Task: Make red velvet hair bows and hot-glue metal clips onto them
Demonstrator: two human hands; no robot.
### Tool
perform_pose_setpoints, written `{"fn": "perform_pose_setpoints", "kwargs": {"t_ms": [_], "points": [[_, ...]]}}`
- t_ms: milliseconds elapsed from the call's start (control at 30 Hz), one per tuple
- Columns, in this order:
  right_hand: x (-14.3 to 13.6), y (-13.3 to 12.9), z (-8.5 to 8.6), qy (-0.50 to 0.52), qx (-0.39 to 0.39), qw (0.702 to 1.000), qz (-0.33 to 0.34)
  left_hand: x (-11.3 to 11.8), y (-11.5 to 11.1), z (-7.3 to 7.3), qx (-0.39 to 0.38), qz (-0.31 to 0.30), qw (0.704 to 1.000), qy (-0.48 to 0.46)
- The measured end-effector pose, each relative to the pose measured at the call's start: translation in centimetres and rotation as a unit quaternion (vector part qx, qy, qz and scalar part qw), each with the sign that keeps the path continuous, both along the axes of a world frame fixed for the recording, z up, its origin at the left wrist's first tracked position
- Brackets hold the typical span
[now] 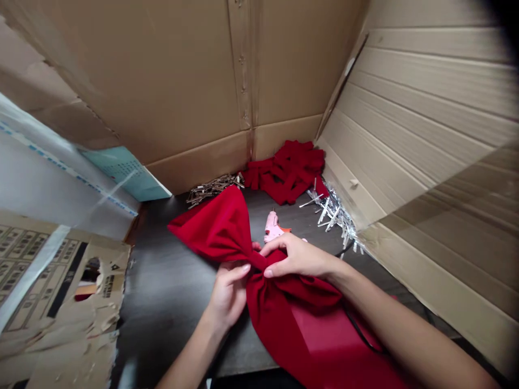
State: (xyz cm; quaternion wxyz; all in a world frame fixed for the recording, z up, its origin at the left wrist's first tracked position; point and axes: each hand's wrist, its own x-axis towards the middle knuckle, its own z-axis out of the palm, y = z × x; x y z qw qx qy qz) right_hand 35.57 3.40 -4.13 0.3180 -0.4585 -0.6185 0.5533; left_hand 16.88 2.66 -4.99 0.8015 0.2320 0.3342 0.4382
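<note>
A large red fabric bow (219, 221) is held over the dark table, its loops spread to the upper left and lower right, with tails hanging toward me. My left hand (231, 289) grips the bow's gathered middle from the left, thumb on top. From the right, my right hand (298, 256) pinches the narrow red band around that middle between thumb and fingers. Some fingertips are hidden behind the cloth. Just beyond my right hand lies a pink glue gun (272, 227) with an orange trigger, partly covered by the hand.
Behind the bow is a heap of red fabric strips (292, 167). Thin metallic clips or ties (214, 188) lie to its left, silvery strips (336, 213) to its right. Cardboard walls (182, 81) enclose the table (162, 302). A black cord (363, 332) runs under my right forearm.
</note>
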Motion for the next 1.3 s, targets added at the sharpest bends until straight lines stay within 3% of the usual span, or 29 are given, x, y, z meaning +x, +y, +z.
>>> {"fn": "perform_pose_setpoints", "kwargs": {"t_ms": [333, 467, 800, 1300], "points": [[-1.0, -0.4, -0.2, -0.133, 0.139, 0.981, -0.030, 0.9, 0.2, -1.2, 0.062, 0.074, 0.982, 0.165], [-1.0, -0.5, -0.5, -0.105, 0.123, 0.986, -0.028, 0.7, 0.1, -1.1, 0.118, 0.082, 0.968, 0.205], [-1.6, -0.6, -0.8, -0.084, 0.072, 0.990, -0.085, 0.4, 0.4, -1.1, 0.061, 0.055, 0.983, 0.167], [-2.3, -1.0, -1.1, -0.044, 0.098, 0.992, -0.068, -0.1, -0.2, -1.3, 0.176, 0.067, 0.949, 0.253]]}}
